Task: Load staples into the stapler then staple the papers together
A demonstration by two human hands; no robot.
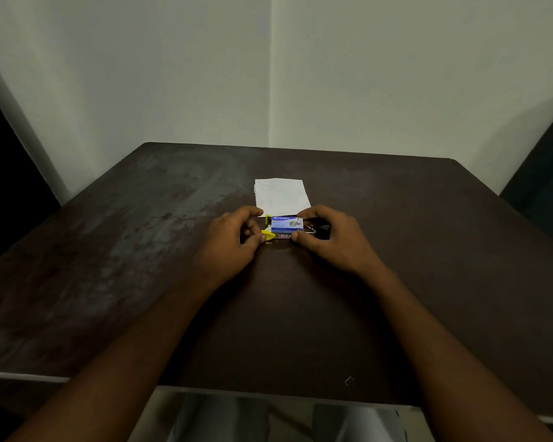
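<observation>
Both hands' fingers pinched shut — left hand (229, 242) on yellow stapler (268, 234), right hand (334, 239) on blue staple box (286, 224).

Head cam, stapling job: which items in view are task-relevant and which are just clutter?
Task-relevant:
- yellow stapler, at the left hand
- blue staple box, between both hands; right hand
- papers, lying just beyond the hands

Not part of the job:
- dark table (work surface only)
- small white mark near the table's front edge
</observation>
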